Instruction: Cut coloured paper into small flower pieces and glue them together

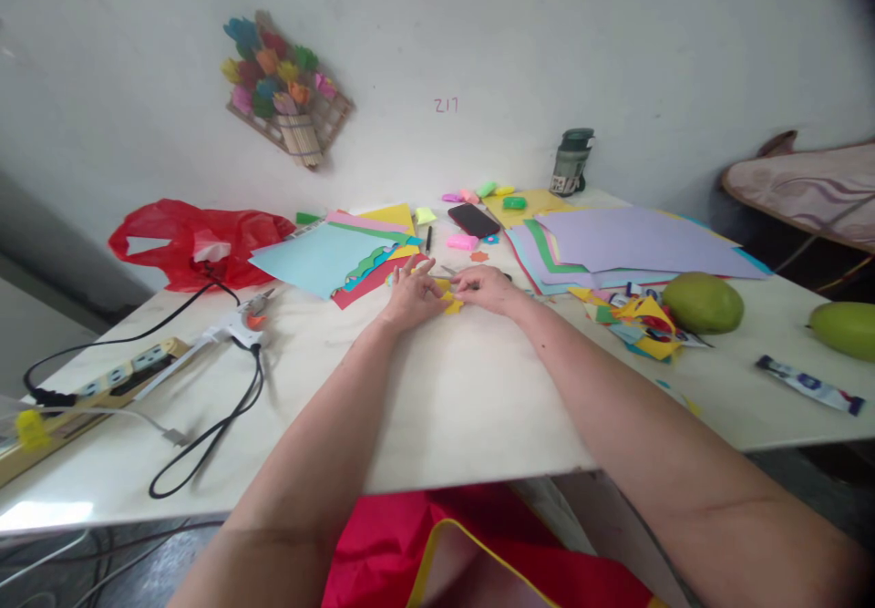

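A small piece of yellow paper (452, 304) is low over the table between my two hands. My left hand (412, 296) rests on the tabletop with thumb and forefinger pinched at the paper's left side, its other fingers raised. From the right, my right hand (488, 289) has its fingertips closed at the paper's other edge; the fingers partly hide the grip. Just behind the right hand lies a thin pointed blade (447, 271), its other end mostly covered. An orange paper cutout (479, 257) and a blue one (490, 240) lie beyond it.
Coloured sheets (321, 257) lie left, more sheets (615, 239) right. A phone (474, 220) and a bottle (572, 161) are at the back. Paper scraps (639, 321), green fruit (703, 303) and a tube (810, 385) sit right. A glue gun (239, 324), cables and power strip (127, 373) occupy the left.
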The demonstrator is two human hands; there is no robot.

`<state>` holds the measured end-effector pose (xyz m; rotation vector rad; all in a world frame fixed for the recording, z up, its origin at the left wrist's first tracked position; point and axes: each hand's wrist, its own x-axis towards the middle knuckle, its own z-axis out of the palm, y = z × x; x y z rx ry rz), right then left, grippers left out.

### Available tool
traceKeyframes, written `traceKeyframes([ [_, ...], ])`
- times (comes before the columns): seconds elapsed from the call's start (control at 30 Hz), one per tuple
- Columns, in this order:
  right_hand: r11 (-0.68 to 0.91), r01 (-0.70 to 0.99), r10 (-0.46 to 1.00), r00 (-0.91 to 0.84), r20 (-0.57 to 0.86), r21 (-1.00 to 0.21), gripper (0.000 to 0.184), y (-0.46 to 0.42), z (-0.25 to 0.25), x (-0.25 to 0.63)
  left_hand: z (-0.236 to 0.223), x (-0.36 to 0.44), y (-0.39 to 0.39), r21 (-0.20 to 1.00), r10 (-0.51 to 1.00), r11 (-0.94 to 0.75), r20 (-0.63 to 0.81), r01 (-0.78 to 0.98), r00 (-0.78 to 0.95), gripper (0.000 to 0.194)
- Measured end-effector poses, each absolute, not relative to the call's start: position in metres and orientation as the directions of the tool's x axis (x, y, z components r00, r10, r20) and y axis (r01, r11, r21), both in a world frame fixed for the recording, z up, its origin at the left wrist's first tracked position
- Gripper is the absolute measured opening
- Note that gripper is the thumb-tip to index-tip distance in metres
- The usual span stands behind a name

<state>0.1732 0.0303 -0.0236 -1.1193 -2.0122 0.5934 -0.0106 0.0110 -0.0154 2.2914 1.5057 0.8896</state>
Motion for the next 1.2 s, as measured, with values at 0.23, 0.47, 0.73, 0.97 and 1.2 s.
traceKeyframes([
  [0.23, 0.266, 0.122, 0.955, -0.166, 0.244, -0.956, 0.008, 0.02, -0.008, 0.173, -0.019, -0.014, 0.015, 0.898, 0.959, -0.282, 0.277, 0.339, 0.064, 0.035],
  [0.47, 0.185, 0.013, 0.97, -0.165, 0.18, -0.983, 0.024, 0.017, -0.006, 0.166, -0.018, -0.013, 0.008, 0.979, 0.967, -0.15, 0.116, 0.141, 0.226, 0.036],
  [0.73, 0.193, 0.036, 0.971, -0.151, 0.186, -0.98, 0.03, 0.02, -0.008, 0.17, -0.014, -0.016, 0.003, 0.994, 0.952, -0.103, 0.088, 0.036, 0.292, 0.036],
  [0.97, 0.192, 0.153, 0.972, -0.169, 0.166, -0.969, 0.021, 0.025, -0.017, 0.165, -0.014, -0.015, 0.003, 0.993, 0.929, -0.109, 0.083, 0.053, 0.36, 0.031],
  [1.2, 0.192, 0.031, 0.97, -0.155, 0.185, -0.981, 0.012, 0.025, -0.019, 0.159, -0.014, -0.012, 0.004, 0.99, 0.95, -0.128, 0.102, 0.068, 0.296, 0.033],
])
